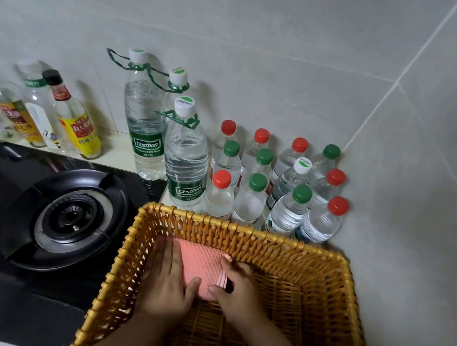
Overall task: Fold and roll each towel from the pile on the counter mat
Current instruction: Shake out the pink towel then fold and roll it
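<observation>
Both hands reach into a wicker basket [271, 238] on the bench [120, 157]. The left hand [165, 280] lies flat, fingers straight, against the pink towel [199, 264]. The right hand [241, 290] curls its fingers round the towel's right end. The rolled towel sits in the basket's far-left corner. A black hob [70, 218] lies to the left. Beyond stand water bottles [257, 191], sauce bottles [79, 124] and grey wall tiles [269, 33].
</observation>
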A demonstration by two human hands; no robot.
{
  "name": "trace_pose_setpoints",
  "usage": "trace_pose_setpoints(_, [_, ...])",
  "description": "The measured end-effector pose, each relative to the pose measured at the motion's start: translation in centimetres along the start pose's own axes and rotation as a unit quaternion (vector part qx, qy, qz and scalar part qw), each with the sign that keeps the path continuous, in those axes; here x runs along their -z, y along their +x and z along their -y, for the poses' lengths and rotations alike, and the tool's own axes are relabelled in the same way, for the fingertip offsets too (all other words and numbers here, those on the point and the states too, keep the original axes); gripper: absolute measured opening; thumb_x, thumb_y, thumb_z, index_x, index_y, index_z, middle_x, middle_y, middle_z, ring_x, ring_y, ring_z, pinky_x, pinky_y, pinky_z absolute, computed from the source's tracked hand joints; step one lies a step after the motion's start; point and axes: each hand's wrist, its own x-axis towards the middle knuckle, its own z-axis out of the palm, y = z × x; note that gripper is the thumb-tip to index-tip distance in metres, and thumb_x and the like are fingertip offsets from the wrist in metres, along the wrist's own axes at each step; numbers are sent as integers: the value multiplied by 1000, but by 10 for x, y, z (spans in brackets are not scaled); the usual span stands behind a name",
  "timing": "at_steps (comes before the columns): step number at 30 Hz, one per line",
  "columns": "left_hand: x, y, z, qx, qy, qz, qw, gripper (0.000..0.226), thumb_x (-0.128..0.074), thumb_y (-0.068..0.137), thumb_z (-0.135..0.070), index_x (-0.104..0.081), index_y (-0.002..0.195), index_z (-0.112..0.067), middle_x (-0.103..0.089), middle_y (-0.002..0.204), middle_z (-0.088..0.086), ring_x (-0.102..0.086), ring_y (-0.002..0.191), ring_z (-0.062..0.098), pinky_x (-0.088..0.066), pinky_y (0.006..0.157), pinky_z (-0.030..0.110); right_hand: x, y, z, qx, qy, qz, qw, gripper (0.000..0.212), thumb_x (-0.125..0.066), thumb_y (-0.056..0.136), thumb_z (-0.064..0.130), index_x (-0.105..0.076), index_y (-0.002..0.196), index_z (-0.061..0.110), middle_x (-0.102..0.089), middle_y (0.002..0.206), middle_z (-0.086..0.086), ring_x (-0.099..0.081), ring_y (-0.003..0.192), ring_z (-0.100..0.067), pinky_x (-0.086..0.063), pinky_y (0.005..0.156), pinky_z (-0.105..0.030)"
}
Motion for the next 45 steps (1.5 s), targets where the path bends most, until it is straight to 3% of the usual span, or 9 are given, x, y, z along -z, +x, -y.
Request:
trace_pose_setpoints(6, [2, 1, -2, 0, 6, 13, 1000, 90, -35, 86, -61, -28, 148, 5, -28, 154, 25, -20, 144, 36, -6, 115, 40, 5, 0, 3, -11, 3, 9, 1000, 68, -70, 86, 32, -38, 146, 32, -27, 148, 5, -31, 138, -16, -24, 117, -30])
trace_pose_setpoints(10, [23, -2, -13, 19, 25, 37, 999, 92, -13, 88, -65, 18, 148, -3, 22, 157, 18, 24, 145, 30, 28, 108, 36, 8, -2, 6, -10, 27, 7, 1000, 71, -74, 83, 31, -40, 145, 35, -36, 140, 3, -39, 133, -16, -26, 115, -25])
trace_pose_setpoints(13, [36, -2, -19, 36, 11, 61, 997, 93, -15, 91, -66, 28, 146, -5, 32, 154, 16, 32, 142, 28, 27, 111, 39, 11, -6, 11, -16, 38, 4, 999, 72, -74, 83, 30, -38, 145, 40, -37, 144, 3, -39, 134, -18, -32, 115, -30])
trace_pose_setpoints(20, [90, -11, -21, 5, -104, 24, 994, 90, -30, 93, -66, 9, 153, -11, 19, 160, 6, 16, 147, 19, 7, 116, 31, 35, -29, 34, -8, 81, -15, 997, 69, -75, 81, 29, -43, 141, 38, -40, 148, 9, -42, 134, -17, -41, 109, -38])
trace_pose_setpoints(26, [159, -38, 5, -70, -304, -55, 949, 56, -47, 98, -42, -36, 149, -21, -31, 154, -10, -21, 141, -1, -15, 115, 19, 69, -59, 77, 56, 148, -73, 985, 33, -61, 93, 28, -59, 126, 29, -58, 122, 17, -51, 109, 5, -44, 98, -23])
trace_pose_setpoints(29, [196, -56, 36, -41, -342, -82, 935, 47, -53, 96, -35, -49, 141, -22, -44, 145, -11, -39, 136, 5, -29, 114, 28, 76, -77, 101, 108, 142, -67, 982, 27, -60, 93, 29, -62, 119, 34, -59, 114, 25, -52, 108, 8, -45, 97, -22])
trace_pose_setpoints(34, [245, -104, 105, -22, -254, -97, 962, 47, -57, 93, -36, -51, 138, -27, -52, 134, -17, -49, 121, -3, -37, 94, 9, 82, -101, 141, 189, 78, -53, 978, 26, -61, 92, 28, -63, 113, 43, -62, 106, 28, -55, 100, 13, -43, 83, -11])
trace_pose_setpoints(39, [267, -162, 172, 51, -144, -134, 979, 44, -58, 92, -40, -56, 134, -29, -51, 137, -19, -50, 123, 0, -40, 97, 19, 63, -122, 183, 228, 5, -24, 973, 34, -64, 90, 28, -57, 108, 56, -63, 101, 21, -57, 98, 6, -46, 85, -19])
trace_pose_setpoints(45, [277, -244, 237, 133, -153, -134, 970, 37, -59, 90, -41, -62, 125, -34, -58, 125, -21, -60, 100, 0, -47, 82, 22, 11, -161, 238, 272, -18, 21, 962, 31, -66, 89, 27, -60, 106, 53, -63, 100, 17, -62, 92, 0, -54, 81, -22])
